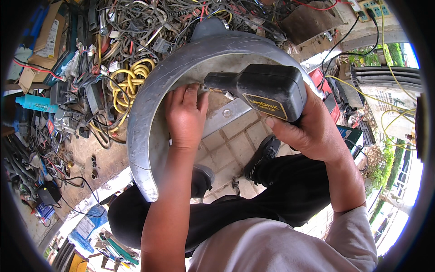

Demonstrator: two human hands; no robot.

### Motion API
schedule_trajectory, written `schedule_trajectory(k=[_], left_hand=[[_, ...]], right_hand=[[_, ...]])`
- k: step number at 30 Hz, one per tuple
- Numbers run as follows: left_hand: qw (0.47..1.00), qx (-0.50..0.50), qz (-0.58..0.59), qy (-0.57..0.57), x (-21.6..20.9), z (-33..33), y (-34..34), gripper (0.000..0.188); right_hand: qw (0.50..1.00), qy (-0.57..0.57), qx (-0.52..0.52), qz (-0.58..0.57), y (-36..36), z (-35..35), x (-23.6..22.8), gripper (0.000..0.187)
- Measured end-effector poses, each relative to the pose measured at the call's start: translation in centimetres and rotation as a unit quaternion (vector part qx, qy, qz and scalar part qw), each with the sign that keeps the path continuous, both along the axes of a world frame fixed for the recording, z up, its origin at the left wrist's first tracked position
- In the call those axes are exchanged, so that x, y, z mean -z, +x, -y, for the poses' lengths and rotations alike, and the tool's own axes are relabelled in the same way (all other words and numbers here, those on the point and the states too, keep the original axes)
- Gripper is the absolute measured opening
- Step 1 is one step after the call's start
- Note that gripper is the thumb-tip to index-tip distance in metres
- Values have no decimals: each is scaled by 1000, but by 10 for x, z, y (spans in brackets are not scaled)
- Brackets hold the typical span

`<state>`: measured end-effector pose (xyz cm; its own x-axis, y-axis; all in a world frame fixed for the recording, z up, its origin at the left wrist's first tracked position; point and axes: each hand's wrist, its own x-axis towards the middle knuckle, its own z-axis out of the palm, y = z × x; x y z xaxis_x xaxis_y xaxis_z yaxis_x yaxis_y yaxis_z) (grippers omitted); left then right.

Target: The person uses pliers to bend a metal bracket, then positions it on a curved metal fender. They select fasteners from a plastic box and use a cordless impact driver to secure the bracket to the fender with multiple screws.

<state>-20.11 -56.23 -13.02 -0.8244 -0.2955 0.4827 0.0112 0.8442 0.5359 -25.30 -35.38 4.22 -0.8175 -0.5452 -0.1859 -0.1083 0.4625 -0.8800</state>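
Observation:
A grey curved mudguard [141,115], scuffed along its rim, arches in front of me with its hollow side toward me. My right hand [310,129] is wrapped round a black cordless power tool [272,90], whose bulky end faces me and whose narrow nose points left into the mudguard's hollow. At that nose, my left hand [185,113] has its fingers pinched together against the mudguard's inner side. Whatever small piece lies between those fingertips is hidden. Just below the tool runs a flat metal strip [229,113] with a bolt head on it.
Tangled cables and parts heap up on the workbench [97,152] beyond and left of the mudguard, with a coiled yellow hose [131,84] and a turquoise bottle [36,103] among them. A power strip [374,11] sits at the far right. Paving [226,145] lies beneath my feet.

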Motion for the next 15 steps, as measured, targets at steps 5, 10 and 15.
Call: schedule_trajectory(k=[5, 10, 15], left_hand=[[1000, -5, 14, 2, -2, -1, 2, 33], [1000, -4, 8, -4, -2, -1, 1, 32], [1000, -3, 0, -3, 0, -1, 1, 31]], right_hand=[[1000, 3, 9, 11, 2, -1, 1, 71], [1000, 15, -1, 0, 1, -2, 1, 71], [1000, 5, -3, 5, 1, -2, 1, 72]])
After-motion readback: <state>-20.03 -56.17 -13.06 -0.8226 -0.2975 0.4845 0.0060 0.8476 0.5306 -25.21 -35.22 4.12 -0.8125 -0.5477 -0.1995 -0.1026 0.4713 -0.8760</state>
